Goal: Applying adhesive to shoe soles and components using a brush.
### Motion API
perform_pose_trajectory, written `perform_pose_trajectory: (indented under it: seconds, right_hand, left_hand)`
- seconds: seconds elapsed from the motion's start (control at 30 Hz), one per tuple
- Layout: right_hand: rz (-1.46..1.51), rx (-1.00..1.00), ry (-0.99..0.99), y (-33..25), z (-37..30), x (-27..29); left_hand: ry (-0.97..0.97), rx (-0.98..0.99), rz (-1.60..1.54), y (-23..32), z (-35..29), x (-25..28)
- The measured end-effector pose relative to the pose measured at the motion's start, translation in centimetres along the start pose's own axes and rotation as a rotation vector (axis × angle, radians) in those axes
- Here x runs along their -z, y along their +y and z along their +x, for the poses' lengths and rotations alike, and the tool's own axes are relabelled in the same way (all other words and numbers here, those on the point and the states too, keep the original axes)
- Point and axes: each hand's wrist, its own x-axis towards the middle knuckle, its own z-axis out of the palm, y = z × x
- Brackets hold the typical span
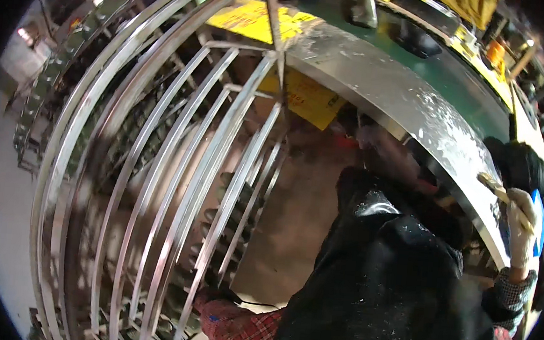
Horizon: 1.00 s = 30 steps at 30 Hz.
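Our right hand [523, 225], in a white glove, is closed around a pale brush [503, 194] raised just beside the flour-dusted steel edge of the green-topped bench [417, 111]; our left hand [211, 293] (mostly hidden, grip unclear) sits low against the steel rack [175, 181]; a black apron [397, 288] hangs between them.

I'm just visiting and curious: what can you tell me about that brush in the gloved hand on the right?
The brush looks like a flat paintbrush with a pale, wood-coloured handle and a light bristle end pointing up and left. It lies slanted, held in the right hand, which wears a whitish glove, with the fingers wrapped round the handle. Its tip sits against or just over the flour-dusted edge of the metal table; contact is unclear.
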Motion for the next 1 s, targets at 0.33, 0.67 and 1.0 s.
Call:
perform_pose_trajectory:
  seconds: [0.33,0.67,1.0]
  right_hand:
    - [0.296,-0.092,-0.094,0.1,-0.4,-0.3]
    - [0.258,-0.157,0.614,11.5,-2.8,11.6]
    - [0.08,-0.402,0.748,19.7,-6.7,16.6]
  left_hand:
    - [-0.895,0.278,-0.753,7.7,-14.9,-8.4]
    - [-1.978,-0.161,-0.296,29.7,-39.7,-16.0]
    - [-2.312,-0.093,-0.131,37.5,-56.6,-22.7]
